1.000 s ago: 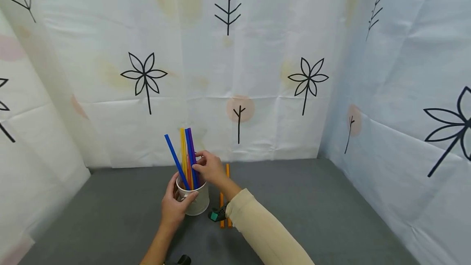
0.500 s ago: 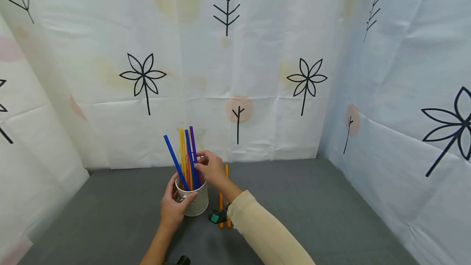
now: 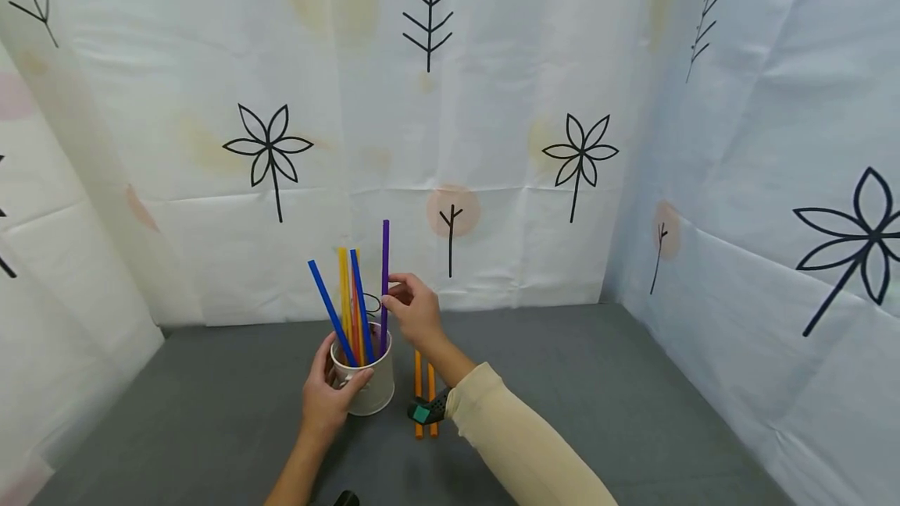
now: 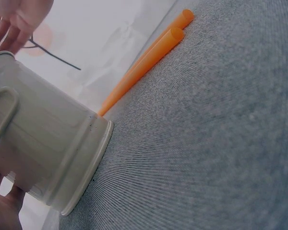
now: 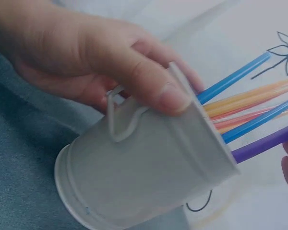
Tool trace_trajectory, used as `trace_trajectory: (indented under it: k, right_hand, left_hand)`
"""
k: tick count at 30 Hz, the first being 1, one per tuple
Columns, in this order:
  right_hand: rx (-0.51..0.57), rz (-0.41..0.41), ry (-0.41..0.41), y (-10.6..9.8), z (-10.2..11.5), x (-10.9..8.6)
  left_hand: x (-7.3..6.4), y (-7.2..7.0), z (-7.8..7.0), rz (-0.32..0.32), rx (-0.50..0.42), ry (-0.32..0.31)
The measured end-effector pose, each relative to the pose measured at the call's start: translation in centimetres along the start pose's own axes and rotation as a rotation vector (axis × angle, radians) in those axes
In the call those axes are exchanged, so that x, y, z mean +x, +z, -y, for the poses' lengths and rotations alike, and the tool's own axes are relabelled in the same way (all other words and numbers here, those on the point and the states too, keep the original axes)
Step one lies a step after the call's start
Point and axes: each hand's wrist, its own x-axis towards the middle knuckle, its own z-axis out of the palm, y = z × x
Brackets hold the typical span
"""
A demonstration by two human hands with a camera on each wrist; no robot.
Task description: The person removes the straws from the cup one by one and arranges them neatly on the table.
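A white metal cup (image 3: 376, 393) with a small wire handle stands on the grey table, holding several straws. My left hand (image 3: 326, 400) grips its left side, the thumb over the rim near the handle in the right wrist view. Between my right thumb and fingers is a purple straw (image 3: 385, 256), almost upright, its lower end inside the cup at the right. My right hand (image 3: 416, 315) is above and right of the rim. Two blue straws (image 3: 326, 297), yellow straws (image 3: 343, 279) and a reddish straw (image 5: 223, 116) lean in the cup.
Two orange straws (image 4: 156, 53) lie side by side on the table right of the cup, partly behind the right wrist in the head view. A black wrist device (image 3: 427, 410) sits there. Patterned white cloth (image 3: 506, 248) walls the back and sides.
My right hand has moved right and slightly up, drawing the purple straw away from the other straws and raising it. My left hand keeps its hold on the cup.
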Motion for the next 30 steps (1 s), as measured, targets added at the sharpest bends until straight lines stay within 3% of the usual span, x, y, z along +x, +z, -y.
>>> trace_trajectory:
  k: [6,14,21,30]
  right_hand:
    - [0.102,-0.047,-0.023,-1.1,1.1,0.5]
    - [0.203,-0.101,-0.032,-3.0,5.0,0.2]
    - [0.262,-0.193,-0.035,-4.3,5.2,0.8]
    - [0.172,-0.203,0.020,-6.3,3.7,0.2]
  left_hand:
    - [0.2,-0.1,1.4,0.000,0.006,0.015]
    - [0.3,-0.2,1.6,0.002,0.029,0.010]
    - [0.4,-0.1,1.3,-0.004,0.038,0.015]
    - [0.3,-0.2,1.2,-0.003,0.031,0.003]
